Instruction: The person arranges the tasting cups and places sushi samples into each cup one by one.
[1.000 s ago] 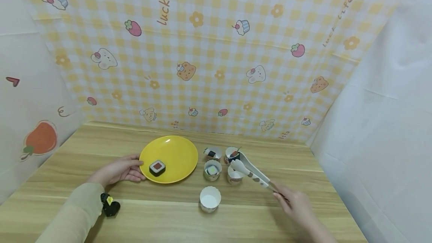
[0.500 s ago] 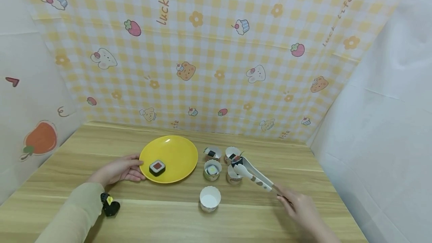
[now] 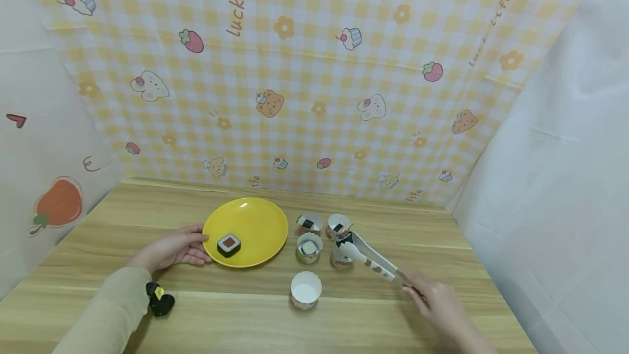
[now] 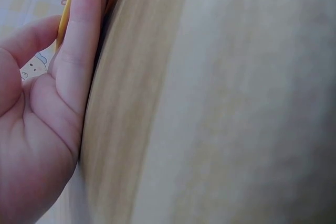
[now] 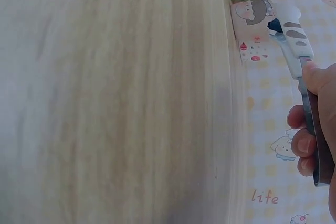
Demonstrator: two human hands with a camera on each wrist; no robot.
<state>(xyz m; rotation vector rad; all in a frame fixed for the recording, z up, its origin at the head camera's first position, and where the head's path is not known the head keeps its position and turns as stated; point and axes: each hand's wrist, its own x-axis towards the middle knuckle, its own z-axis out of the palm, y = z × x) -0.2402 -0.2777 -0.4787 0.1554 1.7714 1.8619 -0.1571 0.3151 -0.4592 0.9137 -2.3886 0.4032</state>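
My left hand (image 3: 172, 250) pinches the rim of a yellow plate (image 3: 260, 228), thumb above and fingers underneath. A sushi roll (image 3: 229, 245) with a red centre sits on the plate's left side. My right hand (image 3: 437, 299) grips white-tipped tongs (image 3: 375, 262) with brown spots. Between the tongs' tips is a dark sushi piece (image 3: 345, 238) with a red top and a green sprig. It is over the front right paper cup (image 3: 341, 261); whether it touches the cup I cannot tell. In the right wrist view the fingers wrap the tongs' metal handles (image 5: 310, 108).
The back right cup (image 3: 339, 219) and back left cup (image 3: 314, 219) each hold a black-and-white piece. Another cup (image 3: 308, 257) contains a pale roll. An empty cup (image 3: 306, 291) stands nearer. A black object (image 3: 161, 300) with a yellow patch shows by the left sleeve.
The tongs, with the dark sushi piece, have shifted from the back right cup towards me, over the front right cup, and dipped slightly. My left hand and the plate have stayed put.
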